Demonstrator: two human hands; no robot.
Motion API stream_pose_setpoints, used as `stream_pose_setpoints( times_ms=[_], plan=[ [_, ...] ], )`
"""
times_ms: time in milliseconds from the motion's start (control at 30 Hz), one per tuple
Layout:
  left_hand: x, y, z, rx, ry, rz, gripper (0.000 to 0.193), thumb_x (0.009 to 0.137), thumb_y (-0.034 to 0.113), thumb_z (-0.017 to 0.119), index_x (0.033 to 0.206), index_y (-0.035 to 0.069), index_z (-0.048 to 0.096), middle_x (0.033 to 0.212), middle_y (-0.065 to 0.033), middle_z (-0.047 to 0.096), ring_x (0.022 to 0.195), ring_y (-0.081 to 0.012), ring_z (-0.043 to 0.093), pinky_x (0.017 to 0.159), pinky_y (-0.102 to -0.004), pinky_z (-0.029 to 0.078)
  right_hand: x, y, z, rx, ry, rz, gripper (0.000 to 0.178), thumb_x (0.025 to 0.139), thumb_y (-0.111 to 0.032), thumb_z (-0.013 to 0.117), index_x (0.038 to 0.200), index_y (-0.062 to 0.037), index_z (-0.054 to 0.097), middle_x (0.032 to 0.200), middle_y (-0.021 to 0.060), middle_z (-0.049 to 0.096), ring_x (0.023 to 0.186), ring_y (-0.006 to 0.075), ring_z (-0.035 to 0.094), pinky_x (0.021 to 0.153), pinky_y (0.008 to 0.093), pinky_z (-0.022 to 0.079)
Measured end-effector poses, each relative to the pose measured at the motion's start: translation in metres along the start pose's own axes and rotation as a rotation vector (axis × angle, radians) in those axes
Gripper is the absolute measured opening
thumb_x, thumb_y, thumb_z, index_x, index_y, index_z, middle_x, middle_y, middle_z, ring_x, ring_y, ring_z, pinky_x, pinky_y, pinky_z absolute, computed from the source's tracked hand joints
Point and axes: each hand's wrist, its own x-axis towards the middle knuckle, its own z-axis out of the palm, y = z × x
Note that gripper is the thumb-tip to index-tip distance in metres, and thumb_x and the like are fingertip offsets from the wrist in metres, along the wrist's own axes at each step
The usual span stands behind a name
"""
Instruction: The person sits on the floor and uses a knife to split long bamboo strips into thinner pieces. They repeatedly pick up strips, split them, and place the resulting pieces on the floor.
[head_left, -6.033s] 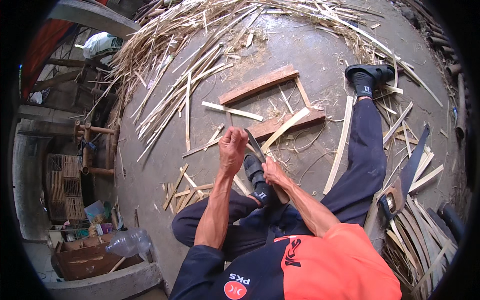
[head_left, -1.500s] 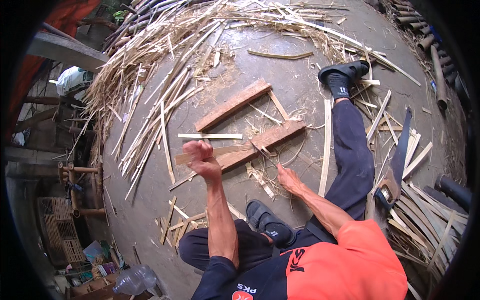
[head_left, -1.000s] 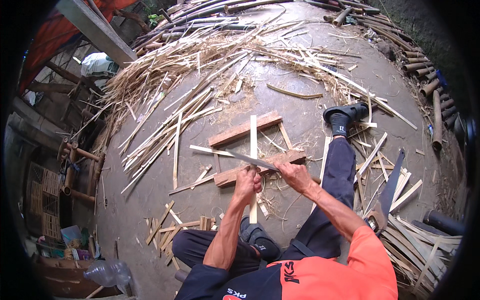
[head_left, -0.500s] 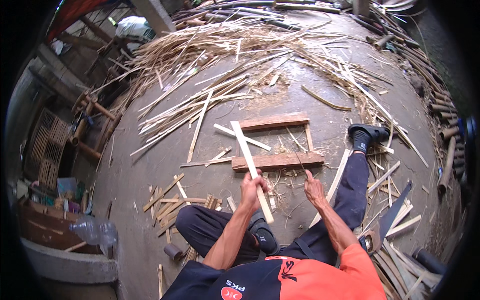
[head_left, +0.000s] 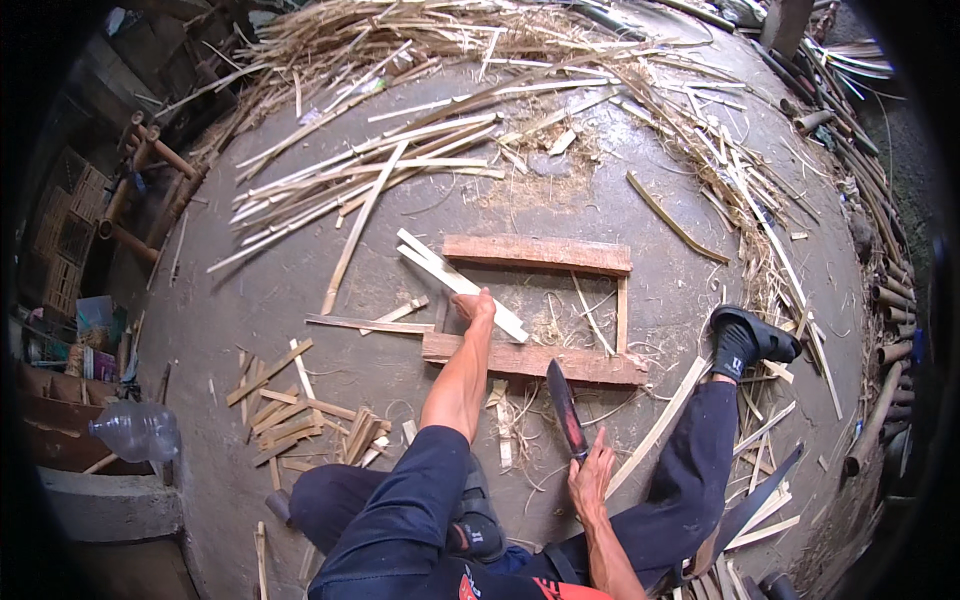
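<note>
Now two pale strips (head_left: 508,322) meet at the left end of the wooden frame (head_left: 540,253), where the left hand (head_left: 474,306) has reached, its grip unclear; the right hand (head_left: 592,474) clasps a knife (head_left: 567,410).

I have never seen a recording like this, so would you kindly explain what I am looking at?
There is no machine here: these are a person's bare hands, seen from a wide fisheye camera worn on the head and looking down, which is why straight edges bend near the rim. The right hand holds a long dark-bladed knife. The left hand is at two pale, flat wooden strips; whether its grip has closed is hard to tell. Around them on the grey floor lie a reddish-brown wooden frame with two thick bars, and short brown wooden pieces to the left.
</note>
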Motion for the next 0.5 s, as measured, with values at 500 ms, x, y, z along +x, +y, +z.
stream_pose_setpoints(
  times_ms=[500],
  plan=[
    [-0.217, 0.076, -0.136, -0.82, -1.071, 0.184, 0.01, 0.087, 0.009, 0.053, 0.091, 0.005, 0.045, 0.069, -0.0016, 0.05, 0.049, -0.0064, 0.043, 0.042, -0.0178, 0.037, 0.02, -0.051, -0.1, 0.655, 0.423, -0.146, 0.042, 0.086, -0.019, 0.053, 0.122, 0.0003, 0.042, 0.093, 0.0182, 0.052, 0.085, 0.0291, 0.055, 0.076, 0.0348, 0.044]
  ],
)
